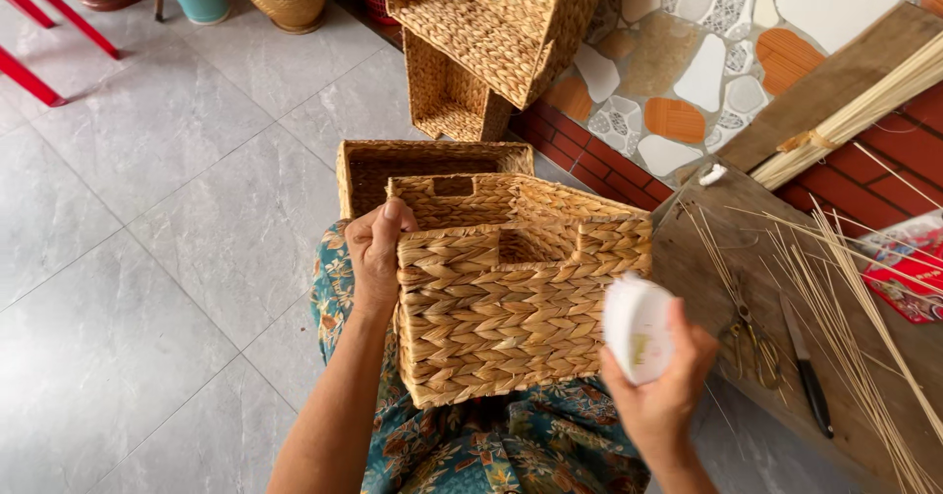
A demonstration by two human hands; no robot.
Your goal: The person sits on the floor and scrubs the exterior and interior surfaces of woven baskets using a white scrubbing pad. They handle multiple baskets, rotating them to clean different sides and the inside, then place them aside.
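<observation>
A rectangular woven straw basket rests on my lap, its open top facing away. My left hand grips its left rim, thumb over the edge. Beside the basket's right side, my right hand holds up a small white round container. A second woven basket stands on the floor just behind the first.
Two more woven baskets are stacked at the back. To the right, a wooden board carries scissors, a knife and several thin sticks. A bundle of reeds leans at the far right. Red chair legs stand far left.
</observation>
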